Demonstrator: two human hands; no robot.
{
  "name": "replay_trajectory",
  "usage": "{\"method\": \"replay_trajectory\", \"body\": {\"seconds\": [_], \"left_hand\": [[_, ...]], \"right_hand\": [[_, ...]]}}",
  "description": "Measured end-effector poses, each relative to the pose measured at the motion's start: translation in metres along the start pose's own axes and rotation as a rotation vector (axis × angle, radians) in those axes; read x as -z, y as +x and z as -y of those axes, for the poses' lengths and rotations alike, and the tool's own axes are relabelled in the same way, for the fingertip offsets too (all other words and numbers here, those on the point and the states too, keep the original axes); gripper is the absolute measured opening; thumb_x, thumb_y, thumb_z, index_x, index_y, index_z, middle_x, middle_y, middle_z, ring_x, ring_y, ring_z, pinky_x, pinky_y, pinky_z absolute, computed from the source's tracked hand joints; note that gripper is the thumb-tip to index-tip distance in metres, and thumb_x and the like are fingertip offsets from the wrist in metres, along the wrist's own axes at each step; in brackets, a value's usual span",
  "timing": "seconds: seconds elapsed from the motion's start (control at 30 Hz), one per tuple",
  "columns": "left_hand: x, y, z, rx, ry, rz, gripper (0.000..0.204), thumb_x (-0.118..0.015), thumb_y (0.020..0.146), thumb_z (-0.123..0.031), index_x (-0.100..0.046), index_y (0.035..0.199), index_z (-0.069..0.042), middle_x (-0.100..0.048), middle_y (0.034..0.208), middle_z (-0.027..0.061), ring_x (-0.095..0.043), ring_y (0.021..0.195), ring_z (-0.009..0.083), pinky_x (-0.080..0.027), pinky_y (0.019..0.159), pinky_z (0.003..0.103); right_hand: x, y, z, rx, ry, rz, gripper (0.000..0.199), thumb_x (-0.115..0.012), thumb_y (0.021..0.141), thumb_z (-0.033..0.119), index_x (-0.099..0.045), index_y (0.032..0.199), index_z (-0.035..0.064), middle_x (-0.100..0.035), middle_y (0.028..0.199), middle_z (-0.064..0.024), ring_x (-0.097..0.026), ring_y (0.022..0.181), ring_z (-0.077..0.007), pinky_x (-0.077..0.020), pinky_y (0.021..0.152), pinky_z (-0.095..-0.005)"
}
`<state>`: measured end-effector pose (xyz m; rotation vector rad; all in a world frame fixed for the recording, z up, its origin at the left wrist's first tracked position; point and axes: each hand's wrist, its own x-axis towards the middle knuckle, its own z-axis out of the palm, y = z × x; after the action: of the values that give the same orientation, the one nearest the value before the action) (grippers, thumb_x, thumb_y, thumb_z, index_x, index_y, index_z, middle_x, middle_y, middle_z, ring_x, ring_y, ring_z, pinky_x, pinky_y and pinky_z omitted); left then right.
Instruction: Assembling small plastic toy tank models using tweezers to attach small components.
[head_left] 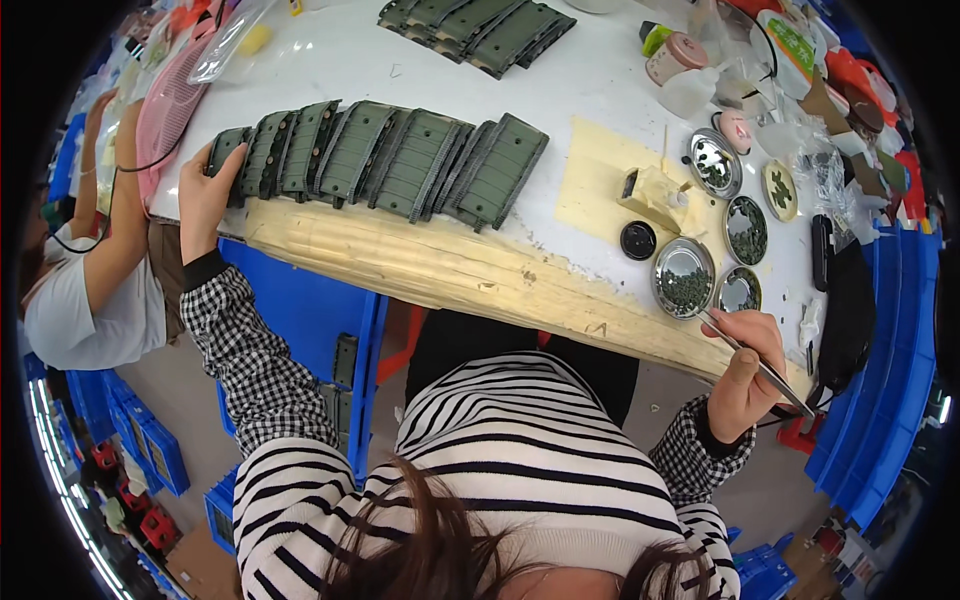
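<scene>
The left grip (205, 195) pinches a dark-green rectangular plastic panel (228, 158), while the right grip (745, 385) clasps slim silver metal tweezers (776, 380) whose careless press could upset the round steel dish (678, 257) of small green bits (687, 292) at their tips.

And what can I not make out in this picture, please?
Head view:
Tweezers: tip too small to tell whether it holds anything.
Green bits: too small to tell apart.
Far green parts: some cut off by the top edge.
Left hand: fingertips mostly hidden by the end green part.
</scene>
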<state>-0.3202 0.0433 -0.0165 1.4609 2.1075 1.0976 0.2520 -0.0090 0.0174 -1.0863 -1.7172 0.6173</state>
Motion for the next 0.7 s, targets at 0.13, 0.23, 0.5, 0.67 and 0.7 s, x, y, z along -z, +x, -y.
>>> {"method": "replay_trajectory", "body": {"seconds": [0.13,0.23,0.5,0.67,0.7], "left_hand": [[-0.003,-0.004,0.002,0.045,0.051,-0.034,0.047,-0.072,0.089,-0.028,-0.062,0.117,0.009,-0.068,0.096,0.0074,-0.06,0.08,0.0089,-0.048,0.07,0.024],[-0.002,-0.002,0.005,0.094,0.251,-0.098,0.055,-0.073,0.088,-0.032,-0.059,0.123,0.007,-0.067,0.097,0.0097,-0.06,0.079,0.0106,-0.048,0.07,0.024],[-0.08,0.02,-0.146,-0.594,0.029,0.026,0.032,-0.073,0.089,-0.033,-0.066,0.089,-0.001,-0.062,0.071,0.0019,-0.054,0.063,0.0083,-0.044,0.059,0.024],[-0.176,0.055,-0.219,-0.607,0.652,0.386,0.043,-0.069,0.086,-0.046,-0.064,0.078,-0.005,-0.062,0.065,0.0069,-0.061,0.06,0.021,-0.049,0.058,0.035],[-0.191,0.064,-0.209,-0.69,0.663,0.398,0.042,-0.069,0.086,-0.046,-0.063,0.076,-0.005,-0.064,0.068,0.0082,-0.063,0.063,0.0236,-0.05,0.059,0.037]], "right_hand": [[0.003,0.0,-0.003,0.015,-0.009,-0.001,0.033,-0.058,0.096,0.027,-0.068,0.099,-0.0054,-0.066,0.09,-0.0181,-0.064,0.078,-0.0234,-0.0502,0.071,-0.0318],[0.002,-0.004,-0.004,-0.007,0.024,-0.048,0.033,-0.057,0.097,0.026,-0.068,0.099,-0.0051,-0.066,0.088,-0.0172,-0.063,0.076,-0.0231,-0.0496,0.071,-0.0316],[-0.002,-0.007,-0.002,-0.028,0.037,-0.076,0.032,-0.057,0.097,0.027,-0.066,0.098,-0.0039,-0.066,0.08,-0.0145,-0.062,0.073,-0.0219,-0.0478,0.07,-0.0313],[-0.004,-0.013,0.011,0.004,0.057,-0.13,0.036,-0.06,0.096,0.033,-0.064,0.09,-0.0026,-0.064,0.08,-0.0152,-0.062,0.076,-0.023,-0.0534,0.076,-0.0353],[-0.003,-0.014,0.009,-0.007,0.056,-0.147,0.039,-0.06,0.096,0.035,-0.063,0.089,-0.0027,-0.063,0.081,-0.0152,-0.062,0.077,-0.0231,-0.054,0.076,-0.0358]]}}
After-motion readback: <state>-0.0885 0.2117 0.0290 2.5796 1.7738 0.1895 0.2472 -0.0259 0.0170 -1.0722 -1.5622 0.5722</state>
